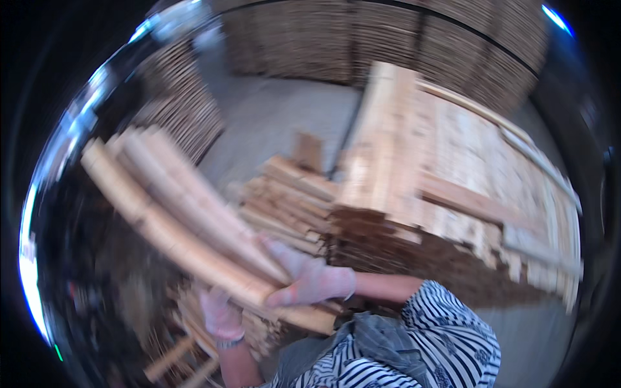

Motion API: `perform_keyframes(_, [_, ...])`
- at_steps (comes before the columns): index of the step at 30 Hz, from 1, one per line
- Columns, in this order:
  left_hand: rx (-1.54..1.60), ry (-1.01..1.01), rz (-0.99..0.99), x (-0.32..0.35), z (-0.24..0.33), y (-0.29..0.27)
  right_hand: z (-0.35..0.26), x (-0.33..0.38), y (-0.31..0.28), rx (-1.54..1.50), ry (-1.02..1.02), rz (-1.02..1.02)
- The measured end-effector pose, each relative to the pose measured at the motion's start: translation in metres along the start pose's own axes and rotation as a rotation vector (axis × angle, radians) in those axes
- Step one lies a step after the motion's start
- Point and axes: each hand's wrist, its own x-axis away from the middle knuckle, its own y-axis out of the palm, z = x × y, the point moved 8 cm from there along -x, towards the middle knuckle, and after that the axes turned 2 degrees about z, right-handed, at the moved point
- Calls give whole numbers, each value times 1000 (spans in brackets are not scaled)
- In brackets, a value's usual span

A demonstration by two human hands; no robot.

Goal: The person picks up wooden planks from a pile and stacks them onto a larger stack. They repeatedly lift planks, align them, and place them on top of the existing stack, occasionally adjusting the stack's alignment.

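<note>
Here both gloved hands, left hand (222,317) and right hand (304,278), clasp wooden slats (174,220); a stacked lumber pile (453,194) stands close beside.

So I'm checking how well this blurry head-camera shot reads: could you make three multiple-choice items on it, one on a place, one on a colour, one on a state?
1. Where does the tall stack of wood strips stand relative to the held bundle of wooden slats?
A. To its right
B. To its left
C. Under it

2. What colour are the gloves on both hands?
A. Black
B. Pale, whitish
C. Bright orange

3. How is the bundle of wooden slats held?
A. Lying flat on the floor
B. Lifted, slanting up to the left, gripped by both hands
C. Standing upright, untouched

Answers:
1 A, the stack fills the right half of the view.
2 B, the right hand and left hand both show pale fabric.
3 B, both hands grip its lower end while its far end rises to the upper left.
</note>
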Motion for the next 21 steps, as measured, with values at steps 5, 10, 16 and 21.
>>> perform_keyframes(5, [108, -33, -149, 1, 69, 71, -76, 17, -32, 57, -152, 180])
perform_keyframes(10, [-40, 205, -30, -35, 149, 137, -163, 63, -110, 257, -393, 583])
perform_keyframes(16, [211, 416, -457, -52, 229, 306, -249, 127, -215, 630, -461, 853])
perform_keyframes(21, [391, 404, -739, -30, 264, 475, -305, 179, -321, 797, -596, 986])
